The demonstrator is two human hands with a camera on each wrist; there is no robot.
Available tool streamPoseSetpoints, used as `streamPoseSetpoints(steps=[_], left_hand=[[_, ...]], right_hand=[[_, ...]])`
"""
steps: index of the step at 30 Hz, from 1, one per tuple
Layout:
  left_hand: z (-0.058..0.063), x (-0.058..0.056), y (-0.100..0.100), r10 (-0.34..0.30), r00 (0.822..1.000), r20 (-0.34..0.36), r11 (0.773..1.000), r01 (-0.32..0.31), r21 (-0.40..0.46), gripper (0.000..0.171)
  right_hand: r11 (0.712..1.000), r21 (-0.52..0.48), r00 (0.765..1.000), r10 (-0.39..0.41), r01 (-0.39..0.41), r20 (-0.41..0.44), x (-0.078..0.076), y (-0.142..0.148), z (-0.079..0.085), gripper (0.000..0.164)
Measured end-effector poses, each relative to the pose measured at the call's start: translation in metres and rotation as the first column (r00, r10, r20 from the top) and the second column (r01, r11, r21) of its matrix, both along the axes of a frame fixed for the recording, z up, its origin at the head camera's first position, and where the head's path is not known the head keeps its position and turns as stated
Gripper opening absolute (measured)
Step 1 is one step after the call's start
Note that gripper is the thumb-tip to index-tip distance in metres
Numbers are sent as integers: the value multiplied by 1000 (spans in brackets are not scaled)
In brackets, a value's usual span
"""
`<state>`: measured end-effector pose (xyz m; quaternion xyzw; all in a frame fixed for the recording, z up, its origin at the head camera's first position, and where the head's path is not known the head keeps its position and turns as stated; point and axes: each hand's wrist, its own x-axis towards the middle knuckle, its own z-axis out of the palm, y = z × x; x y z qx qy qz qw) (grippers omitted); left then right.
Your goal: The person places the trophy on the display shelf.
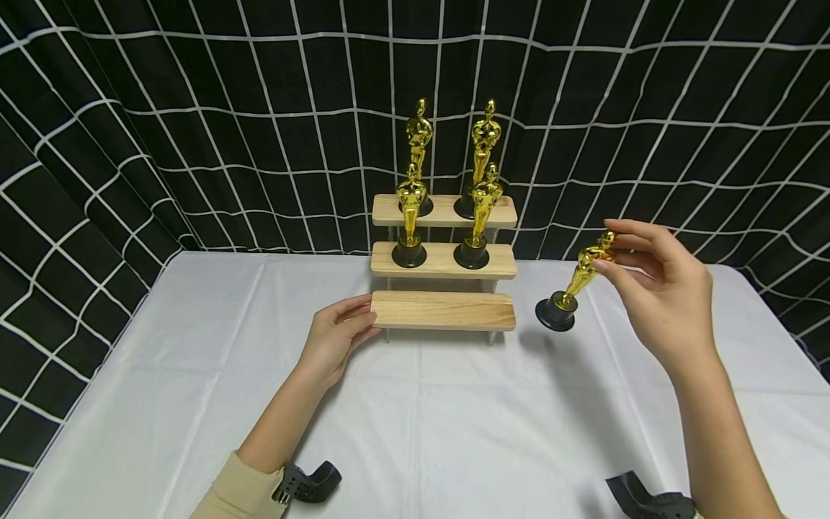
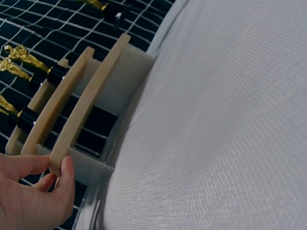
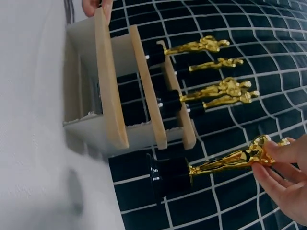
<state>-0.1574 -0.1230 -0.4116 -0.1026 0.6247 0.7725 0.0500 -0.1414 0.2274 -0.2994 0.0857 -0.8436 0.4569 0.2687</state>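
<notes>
A three-tier wooden display stand point(image 1: 444, 311) stands at the back of the table, its lowest tier bare. My left hand point(image 1: 337, 335) pinches the left end of that lowest tier, thumb and fingers round the board's edge in the left wrist view. To the right of the stand, my right hand point(image 1: 668, 288) holds a gold statuette point(image 1: 586, 268) by its head and upper body. The statuette tilts, its round black base point(image 3: 170, 175) hanging low and left over the table. Two like statuettes point(image 1: 411, 209) stand on the middle tier and two more point(image 1: 486, 137) on the top tier.
White cloth point(image 1: 415, 418) covers the table. Behind it and along both sides hangs a black curtain point(image 1: 272, 130) with a white grid. Clear-looking side supports point(image 2: 127, 76) carry the tiers. A black wrist device point(image 1: 311, 481) is on each forearm.
</notes>
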Motion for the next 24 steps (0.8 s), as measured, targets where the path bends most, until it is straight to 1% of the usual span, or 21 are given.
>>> streamPoseSetpoints(steps=[6,14,24], left_hand=[[1,1,0,-18,1000,-14,1000,17,-10,42],[1,2,0,-21,1000,-22,1000,21,0,42],[1,2,-1,-16,1000,-17,1000,16,0,42]], right_hand=[[999,-19,999,35,-35,-14,-2,-8,4,49],[999,31,1000,20,-20,1,-3,-20,8,49],[997,9,997,80,-80,-8,-5,-36,13,47]])
